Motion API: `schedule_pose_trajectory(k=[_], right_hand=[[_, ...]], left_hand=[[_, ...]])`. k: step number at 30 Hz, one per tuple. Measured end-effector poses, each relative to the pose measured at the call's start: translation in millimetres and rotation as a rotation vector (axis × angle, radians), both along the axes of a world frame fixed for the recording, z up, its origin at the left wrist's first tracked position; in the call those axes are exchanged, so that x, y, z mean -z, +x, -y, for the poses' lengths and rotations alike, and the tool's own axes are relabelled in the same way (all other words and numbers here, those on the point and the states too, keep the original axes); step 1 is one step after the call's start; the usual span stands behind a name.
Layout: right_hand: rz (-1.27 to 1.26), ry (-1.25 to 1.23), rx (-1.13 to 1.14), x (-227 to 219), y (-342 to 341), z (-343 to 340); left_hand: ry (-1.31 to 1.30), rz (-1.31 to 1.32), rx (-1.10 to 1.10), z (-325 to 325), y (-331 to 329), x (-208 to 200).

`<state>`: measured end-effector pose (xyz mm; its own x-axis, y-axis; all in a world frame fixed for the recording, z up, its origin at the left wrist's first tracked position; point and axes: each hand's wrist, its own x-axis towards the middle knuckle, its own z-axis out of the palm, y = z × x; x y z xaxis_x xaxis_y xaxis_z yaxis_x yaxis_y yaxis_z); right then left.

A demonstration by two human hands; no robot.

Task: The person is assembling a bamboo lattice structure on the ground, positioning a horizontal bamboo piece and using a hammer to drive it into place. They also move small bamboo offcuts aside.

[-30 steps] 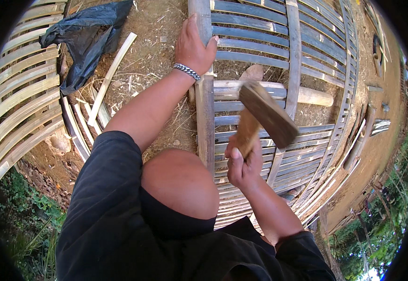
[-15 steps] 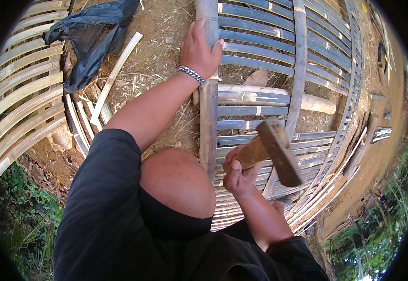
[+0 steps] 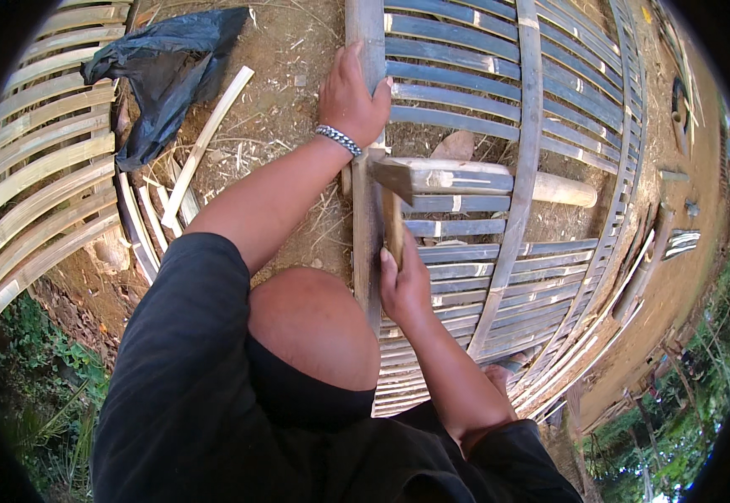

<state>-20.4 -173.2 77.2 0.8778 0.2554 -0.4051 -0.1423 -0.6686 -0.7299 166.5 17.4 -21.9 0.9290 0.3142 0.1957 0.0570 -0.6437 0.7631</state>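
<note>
My left hand (image 3: 354, 99) lies over the long wooden rail (image 3: 366, 38) of a slatted bamboo panel, fingers stretched along it and thumb spread to the right. A chain bracelet circles that wrist. Closer to me, my right hand (image 3: 407, 281) is closed round the wooden handle of a hammer (image 3: 394, 222). The hammer's dark head is by the rail's right edge, in front of the end of a bamboo slat (image 3: 465, 182); whether it touches cannot be told. My bare knee (image 3: 315, 327) is beside the rail's near end.
A round bamboo pole (image 3: 566, 189) lies under the panel, crossed by a lengthwise strip (image 3: 529, 109). On the left are a black plastic sheet (image 3: 172, 71), a loose split-bamboo strip (image 3: 207, 147) and another panel of pale slats (image 3: 46, 180). Plants grow at both lower sides.
My right hand has swung the hammer left and away from me, bringing its head from over the slats to the rail's edge. My left hand stays on the rail.
</note>
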Motion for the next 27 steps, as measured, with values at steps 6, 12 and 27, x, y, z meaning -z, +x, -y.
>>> schedule_pose_trajectory(k=[6, 12, 27], right_hand=[[0.185, 0.064, 0.082, -3, -12, 11], [0.047, 0.096, 0.182, -1, -15, 15], [-0.039, -0.069, 0.164, -11, -7, 6]], left_hand=[[-0.05, -0.028, -0.002, 1, 4, -7], [-0.047, -0.01, -0.005, -1, 3, 0], [-0.04, 0.002, -0.066, 6, 0, 0]])
